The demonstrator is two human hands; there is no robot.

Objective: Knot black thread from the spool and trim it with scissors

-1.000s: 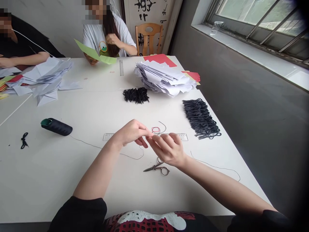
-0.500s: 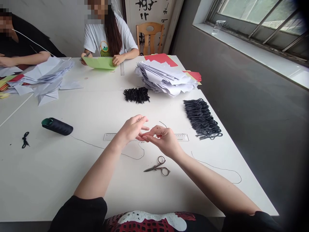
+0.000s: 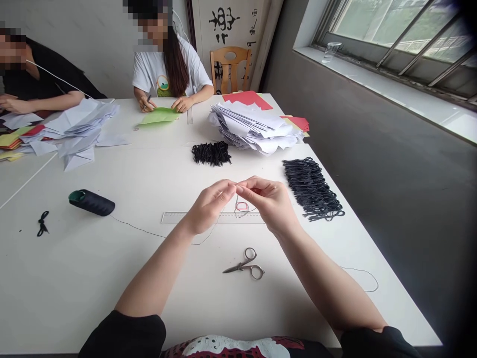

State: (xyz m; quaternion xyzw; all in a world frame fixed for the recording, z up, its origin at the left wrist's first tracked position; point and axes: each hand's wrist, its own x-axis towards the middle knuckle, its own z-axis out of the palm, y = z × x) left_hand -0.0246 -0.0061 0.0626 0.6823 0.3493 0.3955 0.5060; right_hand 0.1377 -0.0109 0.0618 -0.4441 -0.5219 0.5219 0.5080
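Note:
My left hand (image 3: pixel 210 206) and my right hand (image 3: pixel 271 201) meet at their fingertips above a clear ruler (image 3: pixel 179 218). Both pinch a thin dark thread (image 3: pixel 237 201), which hangs in a small loop below the fingers. A dark thread spool (image 3: pixel 93 203) lies on its side at the left, with thread running from it toward my hands. Below my hands, scissors (image 3: pixel 244 267) lie on the white table (image 3: pixel 112 268) with their blades together.
Bundles of black cord loops lie at the right (image 3: pixel 313 189) and beyond my hands (image 3: pixel 211 153). Behind are a paper pile (image 3: pixel 257 127) and red sheets. A small black cord knot (image 3: pixel 42 223) lies far left. Two people sit across the table, one holding green paper (image 3: pixel 160 116).
My left hand's fingers have closed and both hands have come together slightly higher, my right hand shifting rightward. The person opposite has lowered the green paper to the table. The view has tilted slightly.

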